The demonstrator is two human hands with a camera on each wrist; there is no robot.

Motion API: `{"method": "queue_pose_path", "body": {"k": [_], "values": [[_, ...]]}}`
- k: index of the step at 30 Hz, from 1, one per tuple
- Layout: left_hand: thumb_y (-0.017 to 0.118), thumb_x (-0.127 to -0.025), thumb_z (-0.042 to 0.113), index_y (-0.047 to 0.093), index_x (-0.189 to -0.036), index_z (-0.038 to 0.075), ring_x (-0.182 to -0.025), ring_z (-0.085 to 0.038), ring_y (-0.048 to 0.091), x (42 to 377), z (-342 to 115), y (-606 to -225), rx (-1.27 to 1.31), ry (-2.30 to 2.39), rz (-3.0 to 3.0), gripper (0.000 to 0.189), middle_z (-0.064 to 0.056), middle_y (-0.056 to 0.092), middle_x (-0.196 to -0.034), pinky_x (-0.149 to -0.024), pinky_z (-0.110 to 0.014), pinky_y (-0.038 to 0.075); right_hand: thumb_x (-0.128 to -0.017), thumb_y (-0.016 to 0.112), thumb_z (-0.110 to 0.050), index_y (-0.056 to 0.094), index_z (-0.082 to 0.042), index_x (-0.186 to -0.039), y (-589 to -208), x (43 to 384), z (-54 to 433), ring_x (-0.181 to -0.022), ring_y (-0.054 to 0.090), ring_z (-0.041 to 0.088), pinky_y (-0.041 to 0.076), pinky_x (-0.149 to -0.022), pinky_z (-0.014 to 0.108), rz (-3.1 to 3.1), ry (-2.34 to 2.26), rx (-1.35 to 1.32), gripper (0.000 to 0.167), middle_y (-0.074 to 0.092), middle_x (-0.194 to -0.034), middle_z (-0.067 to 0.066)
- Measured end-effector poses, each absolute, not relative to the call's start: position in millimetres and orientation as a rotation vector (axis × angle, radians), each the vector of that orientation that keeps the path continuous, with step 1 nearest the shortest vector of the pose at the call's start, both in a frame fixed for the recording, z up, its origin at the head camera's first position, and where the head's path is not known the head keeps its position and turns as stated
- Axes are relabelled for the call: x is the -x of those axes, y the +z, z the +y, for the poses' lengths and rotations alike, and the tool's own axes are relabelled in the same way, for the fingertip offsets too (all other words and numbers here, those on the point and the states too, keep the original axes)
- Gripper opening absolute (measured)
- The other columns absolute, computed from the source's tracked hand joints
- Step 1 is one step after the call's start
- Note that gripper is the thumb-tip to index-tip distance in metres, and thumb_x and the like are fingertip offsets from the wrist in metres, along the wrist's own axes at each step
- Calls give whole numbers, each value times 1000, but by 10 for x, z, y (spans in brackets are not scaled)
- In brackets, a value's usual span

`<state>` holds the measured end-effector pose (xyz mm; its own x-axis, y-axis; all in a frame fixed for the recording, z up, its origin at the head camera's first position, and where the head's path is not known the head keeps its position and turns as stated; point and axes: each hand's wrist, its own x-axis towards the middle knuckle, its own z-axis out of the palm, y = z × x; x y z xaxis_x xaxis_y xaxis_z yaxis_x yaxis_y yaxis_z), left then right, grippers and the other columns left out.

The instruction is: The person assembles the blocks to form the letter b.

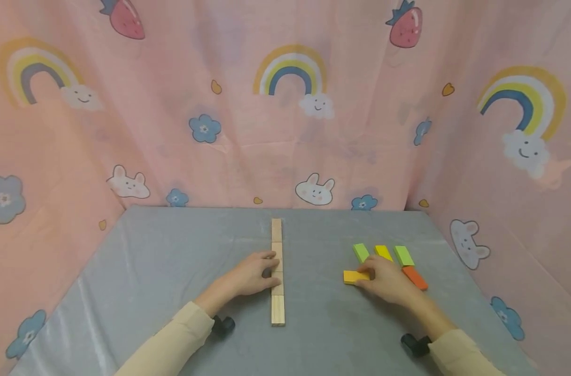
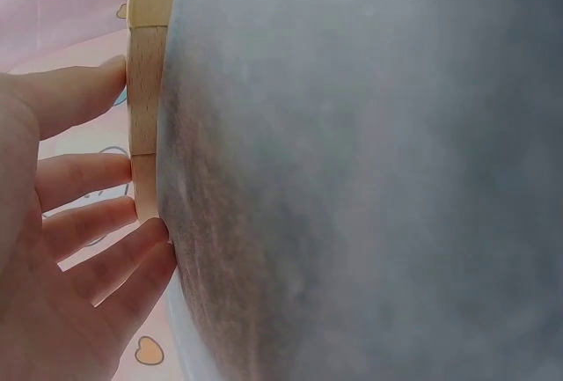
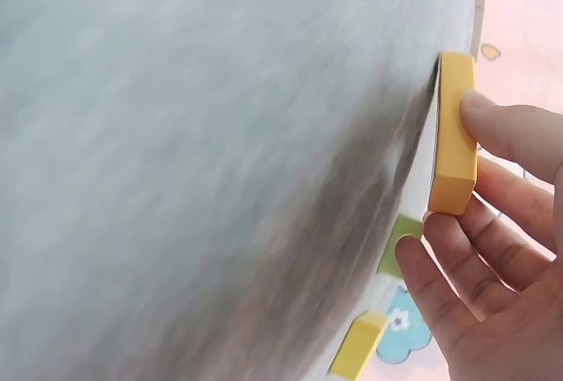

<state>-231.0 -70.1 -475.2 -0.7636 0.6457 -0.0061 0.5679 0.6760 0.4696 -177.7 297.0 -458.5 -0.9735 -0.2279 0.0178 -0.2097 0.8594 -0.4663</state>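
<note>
Several plain wooden blocks [image 1: 278, 310] lie end to end in a straight line on the grey table, running away from the person. My left hand [image 1: 249, 275] rests against the left side of this line; in the left wrist view the thumb and fingers reach out fairly straight to the wooden blocks [image 2: 145, 91]. On the right, my right hand [image 1: 390, 280] pinches a yellow-orange block [image 3: 456, 130] between thumb and fingers, low over or on the table; which of the two is unclear. Part of that block is hidden by the fingers in the head view.
Beyond the right hand lie a green block [image 1: 360, 252], a yellow block [image 1: 382, 251] and a second green block [image 1: 404, 256]. An orange block [image 1: 415, 278] lies just right of that hand. A pink patterned curtain [image 1: 248, 167] surrounds the grey table [image 1: 182, 235] on the far and side edges.
</note>
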Motion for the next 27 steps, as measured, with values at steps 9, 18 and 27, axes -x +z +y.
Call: {"method": "queue_pose_path", "body": {"k": [9, 18, 27], "values": [[69, -98, 39, 58, -143, 4, -143, -35, 41, 2293, -711, -4746, -974, 639, 2730, 58, -13, 44, -156, -115, -48, 37, -86, 84, -23, 76, -10, -106, -4568, 1903, 2739, -85, 54, 17, 50, -77, 34, 2968, -811, 365, 25, 60, -94, -3], [69, -98, 40, 57, -144, 3, -144, -33, 41, 2320, -704, -4749, -968, 621, 2732, 60, -12, 44, -156, -116, -46, 37, -87, 82, -24, 77, -10, -106, -4515, 2017, 2447, -92, 59, 18, 55, -85, 42, 2967, -856, 447, 24, 64, -103, -1], [69, -97, 41, 58, -144, 5, -143, -32, 42, 2321, -710, -4726, -966, 605, 2737, 59, -11, 45, -156, -115, -46, 38, -89, 81, -22, 76, -8, -110, -4474, 2167, 2177, -100, 62, 23, 56, -91, 46, 2974, -873, 472, 26, 65, -107, 2]]}}
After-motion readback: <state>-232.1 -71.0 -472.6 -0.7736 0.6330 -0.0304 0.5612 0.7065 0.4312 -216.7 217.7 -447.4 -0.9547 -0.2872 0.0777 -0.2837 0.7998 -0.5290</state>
